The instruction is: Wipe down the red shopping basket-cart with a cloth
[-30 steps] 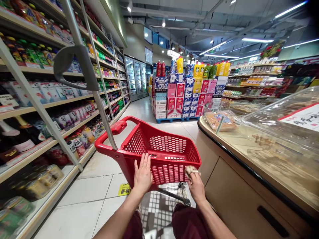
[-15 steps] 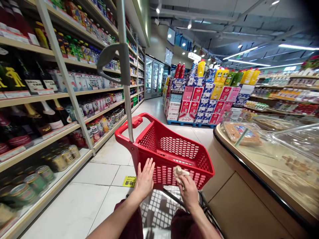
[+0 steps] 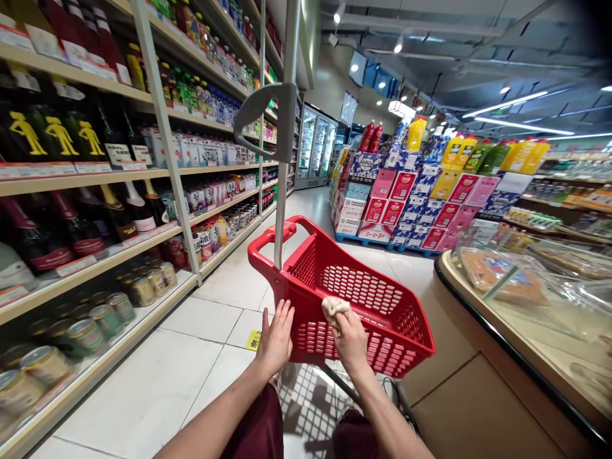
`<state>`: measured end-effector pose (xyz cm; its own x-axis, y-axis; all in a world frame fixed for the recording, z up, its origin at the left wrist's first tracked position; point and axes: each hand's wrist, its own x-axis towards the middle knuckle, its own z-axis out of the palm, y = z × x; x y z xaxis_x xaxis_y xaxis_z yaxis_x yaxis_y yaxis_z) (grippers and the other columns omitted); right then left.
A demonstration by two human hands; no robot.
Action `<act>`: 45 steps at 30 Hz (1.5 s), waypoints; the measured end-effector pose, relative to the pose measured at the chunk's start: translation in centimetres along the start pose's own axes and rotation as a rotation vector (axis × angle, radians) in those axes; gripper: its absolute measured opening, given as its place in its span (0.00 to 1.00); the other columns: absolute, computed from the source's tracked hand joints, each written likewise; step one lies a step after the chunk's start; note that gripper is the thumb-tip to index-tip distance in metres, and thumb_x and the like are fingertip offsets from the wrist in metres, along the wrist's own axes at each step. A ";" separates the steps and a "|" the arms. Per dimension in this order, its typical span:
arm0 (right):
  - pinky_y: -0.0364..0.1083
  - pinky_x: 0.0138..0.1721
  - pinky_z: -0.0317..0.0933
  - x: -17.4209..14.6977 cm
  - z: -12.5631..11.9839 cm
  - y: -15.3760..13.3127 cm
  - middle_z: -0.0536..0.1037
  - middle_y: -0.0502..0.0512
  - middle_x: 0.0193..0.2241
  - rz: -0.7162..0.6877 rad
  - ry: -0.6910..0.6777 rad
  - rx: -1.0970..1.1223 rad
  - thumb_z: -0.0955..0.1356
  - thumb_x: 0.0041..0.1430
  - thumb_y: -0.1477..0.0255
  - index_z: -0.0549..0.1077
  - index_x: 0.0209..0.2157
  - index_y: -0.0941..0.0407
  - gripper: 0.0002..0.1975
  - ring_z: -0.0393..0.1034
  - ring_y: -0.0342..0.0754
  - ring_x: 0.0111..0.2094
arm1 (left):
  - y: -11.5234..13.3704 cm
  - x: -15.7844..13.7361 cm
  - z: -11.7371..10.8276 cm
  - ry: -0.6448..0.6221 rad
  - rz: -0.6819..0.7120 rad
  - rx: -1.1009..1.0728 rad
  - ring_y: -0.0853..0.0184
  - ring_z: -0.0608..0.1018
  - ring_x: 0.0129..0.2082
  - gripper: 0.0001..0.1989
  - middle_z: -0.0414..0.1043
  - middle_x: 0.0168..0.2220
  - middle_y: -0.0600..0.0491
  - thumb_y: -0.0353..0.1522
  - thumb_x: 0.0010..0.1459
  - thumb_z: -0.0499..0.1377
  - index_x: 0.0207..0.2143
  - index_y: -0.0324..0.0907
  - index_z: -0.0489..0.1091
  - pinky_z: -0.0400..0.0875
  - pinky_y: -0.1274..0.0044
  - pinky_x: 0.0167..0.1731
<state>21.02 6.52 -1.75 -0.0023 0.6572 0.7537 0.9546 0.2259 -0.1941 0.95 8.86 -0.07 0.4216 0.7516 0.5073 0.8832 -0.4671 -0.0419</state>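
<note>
A red plastic shopping basket cart (image 3: 306, 287) with perforated walls stands right in front of me. My left hand (image 3: 276, 338) lies with fingers stretched out against the near side of the cart, below its pole. In my right hand (image 3: 351, 341) is a bunched, cream-coloured cloth (image 3: 336, 308), pressed to the upper rim of the near wall. The inside of the basket shows no goods. A metal pole (image 3: 282, 210) with a grey loop handle (image 3: 261, 124) rises from the cart's left end.
Shelves of bottles and cans (image 3: 115, 248) run along the left. To the right stands a display counter (image 3: 459, 319) with packed food under clear covers. Stacked drink cartons (image 3: 396, 204) rest on a blue pallet ahead. A yellow floor sticker (image 3: 253, 340) lies on the white tiles.
My right hand has moved the cloth up and left along the near wall, from its perforated side to the rim. The view has turned left; my left hand stays against the cart.
</note>
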 end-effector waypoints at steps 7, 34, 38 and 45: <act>0.44 0.37 0.60 2.9 0.6 -3.7 0.71 0.54 0.35 -0.051 -0.058 0.134 0.61 0.51 0.77 0.70 0.39 0.54 0.13 0.65 0.46 0.36 | -1.6 -0.5 0.0 0.055 -0.070 -0.029 0.62 0.49 0.61 0.33 0.49 0.60 0.47 0.24 0.46 0.47 0.58 0.37 0.50 0.40 0.61 0.58; 0.48 0.45 0.59 12.2 2.2 -10.7 0.71 0.59 0.43 0.181 0.003 0.398 0.60 0.50 0.78 0.67 0.46 0.57 0.20 0.64 0.49 0.44 | -3.1 5.7 -3.4 0.338 -0.106 -0.088 0.60 0.51 0.60 0.33 0.49 0.60 0.41 0.23 0.51 0.46 0.60 0.37 0.40 0.40 0.59 0.57; 0.47 0.44 0.60 8.0 1.8 -4.3 0.73 0.57 0.43 0.199 -0.013 0.466 0.58 0.52 0.79 0.66 0.48 0.56 0.22 0.67 0.47 0.42 | -2.5 6.8 -3.3 0.332 -0.058 -0.058 0.61 0.50 0.61 0.33 0.48 0.60 0.41 0.22 0.51 0.45 0.60 0.36 0.40 0.41 0.59 0.57; 0.55 0.48 0.56 3.6 1.6 -0.7 0.69 0.58 0.49 0.224 0.132 0.114 0.59 0.51 0.77 0.64 0.51 0.54 0.23 0.61 0.52 0.49 | 0.4 7.6 -2.1 0.173 0.057 0.040 0.59 0.49 0.61 0.31 0.53 0.59 0.46 0.26 0.46 0.50 0.56 0.35 0.54 0.37 0.60 0.59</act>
<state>19.90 9.92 0.13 0.2510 0.6020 0.7580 0.8874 0.1697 -0.4286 4.07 13.44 5.60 0.4326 0.6318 0.6431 0.8679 -0.4849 -0.1074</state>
